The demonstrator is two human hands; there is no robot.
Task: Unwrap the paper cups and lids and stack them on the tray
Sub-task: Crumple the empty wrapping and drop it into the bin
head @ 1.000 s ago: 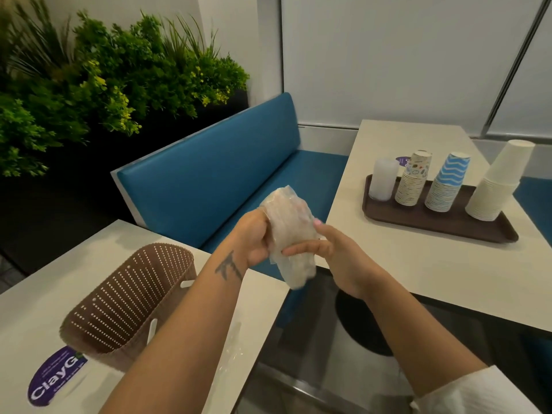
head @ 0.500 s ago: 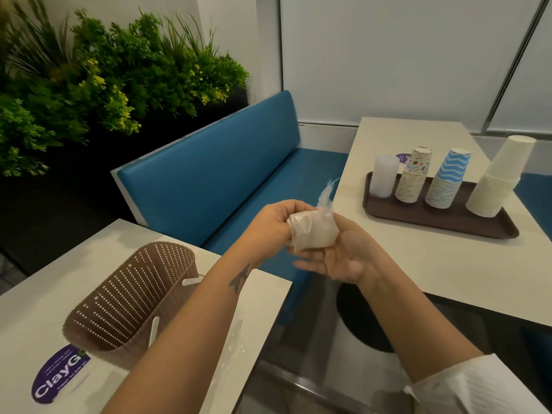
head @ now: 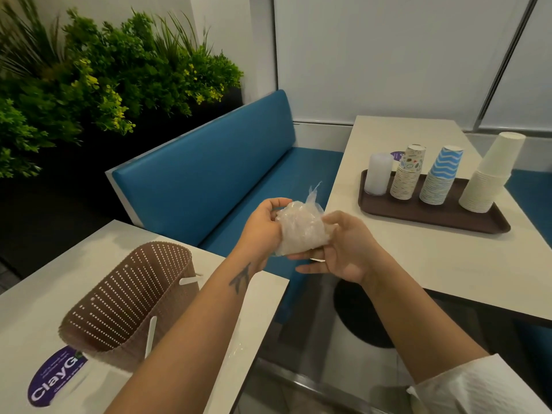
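A crumpled clear plastic wrapper (head: 300, 228) is bunched into a ball between my two hands, above the gap between two tables. My left hand (head: 263, 225) grips its left side and my right hand (head: 343, 249) cups it from the right and below. On the right table a brown tray (head: 430, 215) carries a stack of translucent lids (head: 378, 174), a stack of patterned paper cups (head: 408, 174), a stack of blue wavy cups (head: 441, 176) and a leaning stack of white cups (head: 490, 174).
A brown perforated basket (head: 131, 300) stands on the near left table (head: 35, 318), beside a purple sticker (head: 56, 376). A blue bench (head: 209, 171) runs behind both tables, with green plants (head: 98, 73) at the left. A dark round table base (head: 358, 315) shows on the floor.
The wrapper went from a long loose shape to a tight ball between my hands. Both hands shifted slightly right and the right palm turned up under it.
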